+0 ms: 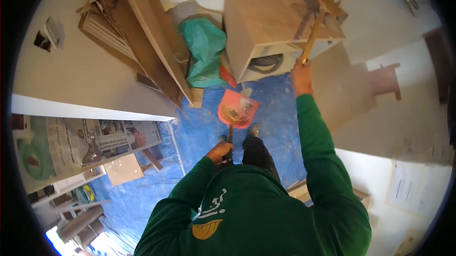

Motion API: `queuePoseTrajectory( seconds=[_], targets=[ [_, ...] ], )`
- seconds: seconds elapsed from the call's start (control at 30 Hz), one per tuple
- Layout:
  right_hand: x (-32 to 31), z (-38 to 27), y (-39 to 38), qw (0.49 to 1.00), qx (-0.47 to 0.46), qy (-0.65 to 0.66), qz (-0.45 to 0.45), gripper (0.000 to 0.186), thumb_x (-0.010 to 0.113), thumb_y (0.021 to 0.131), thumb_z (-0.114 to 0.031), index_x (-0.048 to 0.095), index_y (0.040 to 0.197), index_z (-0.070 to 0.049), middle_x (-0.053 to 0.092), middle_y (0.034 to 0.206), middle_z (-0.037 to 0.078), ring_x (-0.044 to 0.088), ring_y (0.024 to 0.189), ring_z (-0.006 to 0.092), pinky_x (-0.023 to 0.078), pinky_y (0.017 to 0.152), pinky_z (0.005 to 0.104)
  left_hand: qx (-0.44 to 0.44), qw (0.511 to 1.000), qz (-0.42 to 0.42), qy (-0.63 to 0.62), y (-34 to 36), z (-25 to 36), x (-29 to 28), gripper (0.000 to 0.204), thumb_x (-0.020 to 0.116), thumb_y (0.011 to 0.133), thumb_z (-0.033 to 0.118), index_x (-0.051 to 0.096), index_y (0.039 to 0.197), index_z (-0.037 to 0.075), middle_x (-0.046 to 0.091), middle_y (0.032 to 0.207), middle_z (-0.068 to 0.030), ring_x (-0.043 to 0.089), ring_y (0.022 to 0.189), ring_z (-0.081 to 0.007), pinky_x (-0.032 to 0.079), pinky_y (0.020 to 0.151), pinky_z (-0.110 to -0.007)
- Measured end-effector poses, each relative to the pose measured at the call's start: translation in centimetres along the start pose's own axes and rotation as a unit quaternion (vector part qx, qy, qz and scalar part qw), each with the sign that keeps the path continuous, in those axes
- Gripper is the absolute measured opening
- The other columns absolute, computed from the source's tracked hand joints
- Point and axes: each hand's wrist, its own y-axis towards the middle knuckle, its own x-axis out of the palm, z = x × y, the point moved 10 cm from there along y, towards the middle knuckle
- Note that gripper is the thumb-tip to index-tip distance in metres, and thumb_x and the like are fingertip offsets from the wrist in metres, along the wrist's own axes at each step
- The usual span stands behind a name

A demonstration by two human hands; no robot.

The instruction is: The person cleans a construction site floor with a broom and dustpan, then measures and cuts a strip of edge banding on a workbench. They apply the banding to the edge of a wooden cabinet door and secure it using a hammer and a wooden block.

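Down on the blue tarp (199, 132) that covers the floor, the left hand (219, 152) is clamped round the dark handle of a red dustpan (237, 108), and the pan sits low just ahead of the person's shoes, loaded with scraps of debris. Up to the right, the right hand (301, 76) is closed on the wooden stick of a broom (317, 16), held high and tilted, its straw head up over a pale boxy cabinet (275, 18). The two hands are well apart, one low and one raised. Left of the cabinet a green bag (205, 51) slumps against leaning boards (152, 32). Further left, newspaper (85, 144) lies spread over a surface beside a white wall edge.
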Motion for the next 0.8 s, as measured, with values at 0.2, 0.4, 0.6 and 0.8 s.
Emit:
queuePoseTrajectory(
  seconds=[0.2,0.4,0.6,0.8],
  targets=[
    [4.4,-0.8,9.7,0.921,-0.289,-0.260,-0.033,0.038,0.060,0.107,-0.030,0.064,0.120,0.006,0.070,0.094,0.035,0.066,0.085,0.0589,0.055,0.078,0.0624,0.091,0.991,-0.072,-0.064,-0.7,6.8,1.1,0.024,0.061,0.105,0.026,0.069,0.100,0.004,0.067,0.074,-0.0072,0.061,0.057,-0.0194,0.043,0.048,-0.035],
    [7.2,15.9,-12.7,0.832,-0.088,-0.307,-0.454,0.089,0.085,0.087,-0.029,0.045,0.161,-0.001,0.074,0.118,0.024,0.072,0.111,0.0414,0.056,0.096,0.0487,0.011,0.963,0.042,-0.267,-1.2,12.4,3.6,0.023,0.061,0.108,0.027,0.065,0.106,0.004,0.068,0.079,-0.0085,0.063,0.060,-0.0222,0.047,0.049,-0.036],
    [15.3,14.6,-15.0,0.904,0.002,-0.130,-0.407,0.046,0.071,0.102,-0.027,0.063,0.143,-0.006,0.075,0.107,0.017,0.073,0.100,0.0316,0.054,0.087,0.0461,0.013,0.913,0.029,-0.407,0.7,20.6,9.5,0.027,0.060,0.110,0.030,0.065,0.113,0.004,0.071,0.085,-0.0093,0.067,0.065,-0.0219,0.050,0.053,-0.034],
    [16.9,19.6,-8.8,0.871,0.187,0.144,-0.430,0.032,0.079,0.099,-0.014,0.073,0.129,-0.005,0.075,0.098,0.011,0.073,0.088,0.0214,0.057,0.076,0.0362,0.018,0.999,-0.050,0.012,1.2,34.4,-1.2,0.050,0.046,0.115,0.042,0.075,0.113,0.001,0.078,0.083,-0.0140,0.072,0.062,-0.0215,0.050,0.051,-0.032]
  ],
)
